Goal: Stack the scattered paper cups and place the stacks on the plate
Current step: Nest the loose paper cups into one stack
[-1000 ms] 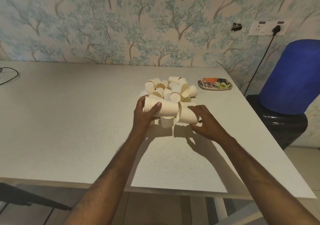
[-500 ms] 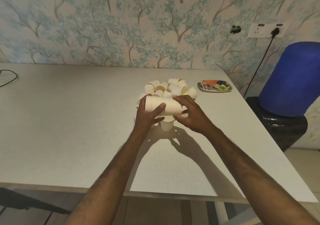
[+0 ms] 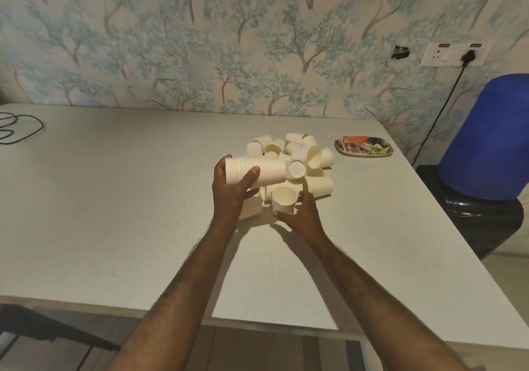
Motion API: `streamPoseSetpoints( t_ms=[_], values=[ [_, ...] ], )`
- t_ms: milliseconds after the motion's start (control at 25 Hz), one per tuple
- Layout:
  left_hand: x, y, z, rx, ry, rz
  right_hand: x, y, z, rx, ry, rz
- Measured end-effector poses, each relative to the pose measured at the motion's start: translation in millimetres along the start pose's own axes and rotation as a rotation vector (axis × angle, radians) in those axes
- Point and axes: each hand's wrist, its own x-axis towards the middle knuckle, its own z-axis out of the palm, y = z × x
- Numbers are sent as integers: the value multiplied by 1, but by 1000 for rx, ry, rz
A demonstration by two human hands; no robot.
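Leaving the stack (image 3: pixel 257 173) it was touching a moment ago, the right hand (image 3: pixel 300 216) now curls its fingers round one upright cup (image 3: pixel 283 200) at the pile's (image 3: pixel 297 156) near edge — next to add — while the left hand's (image 3: pixel 232 190) fingers clamp the sideways stack, with the plate (image 3: pixel 363 153) waiting near the table's (image 3: pixel 114 199) far right corner.

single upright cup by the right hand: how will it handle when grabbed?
The upright cup is thin paper, so probably very light and easily crushed by a firm squeeze. It stands on its narrow base, so a sideways nudge from the right hand may tip it, and it would likely roll.
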Motion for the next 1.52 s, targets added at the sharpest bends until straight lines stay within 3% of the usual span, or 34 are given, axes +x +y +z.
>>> streamPoseSetpoints(
  t_ms=[280, 720, 1200, 1280, 1400, 1520],
  values=[
    [2, -3, -9, 52, 12, 2, -8, -6, 5, 100, 58, -55],
    [3, -12, -9, 173, -31, 9, -9, -43, -32, -384, 142, -521],
    [-3, -5, -24, 177, 31, 19, 1, -75, 12, -402, -2, -745],
    [1, -2, -33, 156, 76, 14, 2, -72, 18, -323, -12, -694],
    [6, 3, -47, 94, 183, 24, -1, -61, 31, -277, -33, -448],
    [8, 6, -58, 83, 277, 62, -8, -44, 48, -522, -113, -518]
  ],
)
